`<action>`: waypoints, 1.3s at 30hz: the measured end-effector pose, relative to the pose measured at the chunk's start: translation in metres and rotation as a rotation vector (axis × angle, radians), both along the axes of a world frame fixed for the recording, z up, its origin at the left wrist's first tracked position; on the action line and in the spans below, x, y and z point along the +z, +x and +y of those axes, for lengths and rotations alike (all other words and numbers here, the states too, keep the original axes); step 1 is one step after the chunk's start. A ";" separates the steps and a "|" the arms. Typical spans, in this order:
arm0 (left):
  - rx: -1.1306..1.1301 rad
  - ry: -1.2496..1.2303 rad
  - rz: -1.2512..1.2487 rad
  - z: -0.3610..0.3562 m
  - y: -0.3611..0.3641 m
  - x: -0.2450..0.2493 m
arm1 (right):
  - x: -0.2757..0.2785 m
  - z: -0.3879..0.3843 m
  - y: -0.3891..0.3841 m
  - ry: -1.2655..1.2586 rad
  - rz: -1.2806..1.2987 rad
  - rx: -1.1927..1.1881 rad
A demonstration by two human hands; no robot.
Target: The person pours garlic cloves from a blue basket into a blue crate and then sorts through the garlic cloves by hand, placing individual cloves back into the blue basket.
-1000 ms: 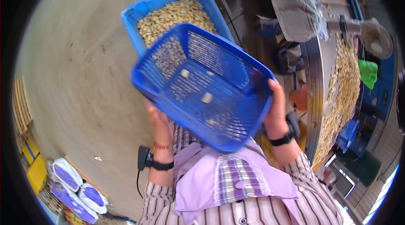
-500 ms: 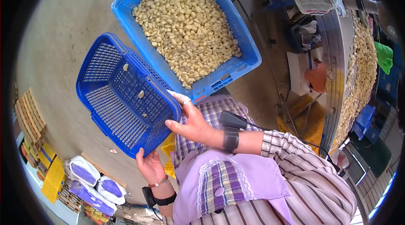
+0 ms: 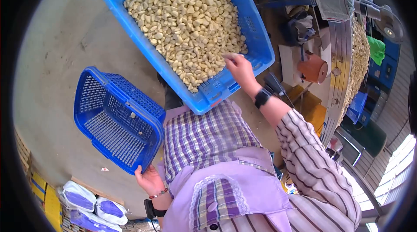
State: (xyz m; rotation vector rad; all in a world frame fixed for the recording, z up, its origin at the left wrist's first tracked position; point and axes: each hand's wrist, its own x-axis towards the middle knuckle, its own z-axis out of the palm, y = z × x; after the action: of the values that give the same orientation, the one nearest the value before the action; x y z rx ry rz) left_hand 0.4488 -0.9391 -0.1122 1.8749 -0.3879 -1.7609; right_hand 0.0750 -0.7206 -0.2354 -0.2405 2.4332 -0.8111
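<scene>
Blue basket (image 3: 114, 121) gripped by left hand (image 3: 149, 180), right hand (image 3: 239, 69) touching garlic cloves (image 3: 186, 23) in crate (image 3: 208, 97), grip unclear

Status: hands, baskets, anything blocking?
Left hand grips small basket, nearly empty. Right hand fingertips at cloves in big crate. No obstruction seen.

Your open room is the bare floor (image 3: 52, 45) across the left and upper left of the frame. At top centre the big crate (image 3: 260, 45) is heaped high, so your right hand (image 3: 239, 70) gets in only from above. The basket (image 3: 117, 121) blocks centre left. On the right, a pot (image 3: 313, 69) and the long bench (image 3: 343, 58) crowd the passage.
</scene>
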 end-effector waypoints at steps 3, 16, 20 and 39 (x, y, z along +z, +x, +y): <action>0.009 0.034 0.016 0.003 0.000 -0.007 | -0.047 -0.022 -0.011 0.057 0.097 0.068; -0.010 0.020 -0.041 0.043 -0.013 -0.028 | -0.117 -0.053 -0.009 0.333 0.259 0.402; -0.032 0.022 -0.044 0.049 -0.017 -0.029 | -0.126 -0.046 -0.008 0.281 0.324 0.409; -0.107 0.028 -0.104 0.046 0.001 -0.035 | -0.102 -0.083 0.027 0.142 0.073 0.378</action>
State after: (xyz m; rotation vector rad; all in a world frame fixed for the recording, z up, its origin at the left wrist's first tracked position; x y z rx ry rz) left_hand 0.4500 -0.8928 -0.1477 2.0050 -0.5134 -1.7497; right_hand 0.1017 -0.8035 -0.3377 -0.6600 2.3918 -0.4672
